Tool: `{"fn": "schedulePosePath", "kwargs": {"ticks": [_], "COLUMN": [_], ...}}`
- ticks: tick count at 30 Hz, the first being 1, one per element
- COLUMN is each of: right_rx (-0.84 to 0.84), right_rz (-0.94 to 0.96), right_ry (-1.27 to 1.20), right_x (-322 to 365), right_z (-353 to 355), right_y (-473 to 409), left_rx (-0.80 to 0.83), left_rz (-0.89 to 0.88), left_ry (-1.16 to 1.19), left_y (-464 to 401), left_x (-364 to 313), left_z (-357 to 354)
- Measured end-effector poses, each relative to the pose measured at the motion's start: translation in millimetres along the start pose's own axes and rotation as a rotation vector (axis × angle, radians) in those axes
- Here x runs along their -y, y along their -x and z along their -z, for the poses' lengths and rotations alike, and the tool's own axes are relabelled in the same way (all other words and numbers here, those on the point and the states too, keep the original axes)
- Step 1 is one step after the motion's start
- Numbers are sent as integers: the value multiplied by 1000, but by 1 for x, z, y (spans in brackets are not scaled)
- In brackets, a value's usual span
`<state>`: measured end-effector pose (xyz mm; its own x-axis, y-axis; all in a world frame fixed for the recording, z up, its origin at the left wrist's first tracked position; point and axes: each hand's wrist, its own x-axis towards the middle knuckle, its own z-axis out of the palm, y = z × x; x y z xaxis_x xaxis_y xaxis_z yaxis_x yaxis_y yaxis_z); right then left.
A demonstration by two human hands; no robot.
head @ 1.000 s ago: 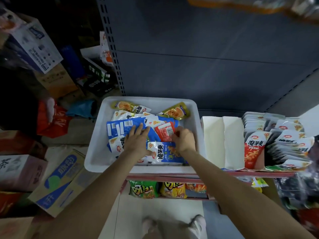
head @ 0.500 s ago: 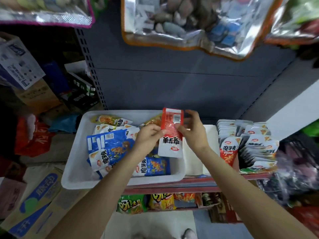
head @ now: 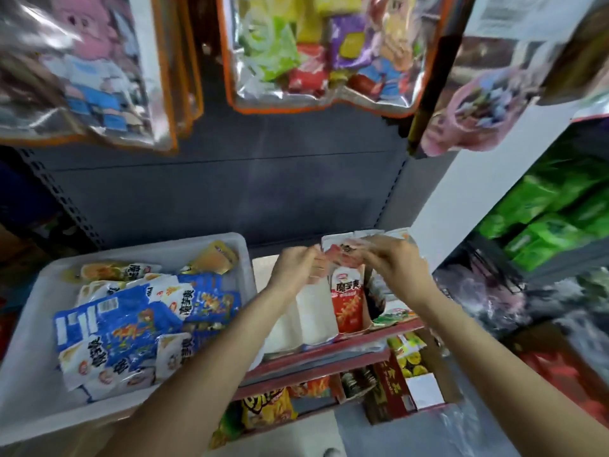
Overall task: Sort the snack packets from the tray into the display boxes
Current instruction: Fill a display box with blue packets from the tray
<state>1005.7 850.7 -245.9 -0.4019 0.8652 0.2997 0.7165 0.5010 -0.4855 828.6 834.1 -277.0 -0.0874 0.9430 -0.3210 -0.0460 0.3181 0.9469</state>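
Both hands meet over the display boxes at the shelf's right. The left hand (head: pixel 298 263) and the right hand (head: pixel 393 258) each pinch an edge of a red-and-white snack packet (head: pixel 341 253) — blurred, so the exact grip is hard to read — held above the box of matching red packets (head: pixel 347 300). Just left stands a white display box (head: pixel 306 316). The white tray (head: pixel 230 245) at the left holds blue and yellow packets (head: pixel 138 321).

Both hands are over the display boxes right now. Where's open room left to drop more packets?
The white cardboard display box under the left hand shows bare compartments, bordered by the white plastic tray and the upright red packet. Right of it, under the right hand, it's crowded. The tray's near-left floor is bare.
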Motion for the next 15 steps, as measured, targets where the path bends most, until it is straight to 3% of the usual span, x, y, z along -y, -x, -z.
{"fn": "schedulePosePath", "kwargs": {"ticks": [4,8,10,15], "right_rx": [-9,20,53,312], "right_rz": [-88,-135,-146,-121], "right_ry": [-104,-165,-143,-23], "right_x": [-17,-20,-21,-25], "right_z": [23,29,28,10], "right_y": [2,-1,-4,-12], "left_rx": [-142,-91,-14,89], "left_rz": [-231,-360,-320,-280], "left_ry": [-530,-959,-1081,-1198], "left_y": [-10,-24,-28,-32], "left_x": [15,30,34,34], "left_z": [-5,7,12,11]}}
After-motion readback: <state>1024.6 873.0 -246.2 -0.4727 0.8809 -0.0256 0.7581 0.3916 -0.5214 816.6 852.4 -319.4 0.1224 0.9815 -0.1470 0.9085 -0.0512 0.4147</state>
